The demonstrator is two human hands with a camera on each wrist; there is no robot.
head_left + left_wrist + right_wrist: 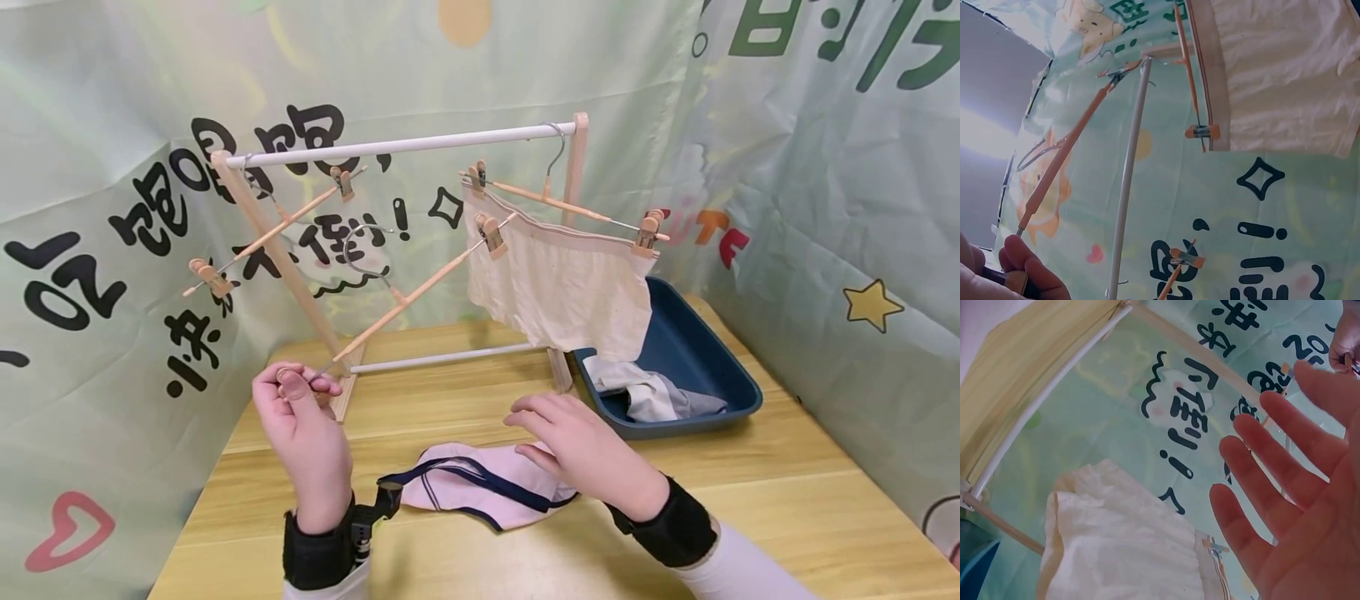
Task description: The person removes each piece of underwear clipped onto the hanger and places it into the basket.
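I log left hand (307,437), fingers pinching one end of hanger (435,280), mid-frame; right hand (577,450), fingers spread, near pink garment (487,487), lower centre; slack one-ended grip could swing hanger into white garment (562,287).

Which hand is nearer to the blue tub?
Right. The right hand, holding nothing, is just left of the tub. The left hand is farther away, by the rack's left post, pinching one end of a hanger.
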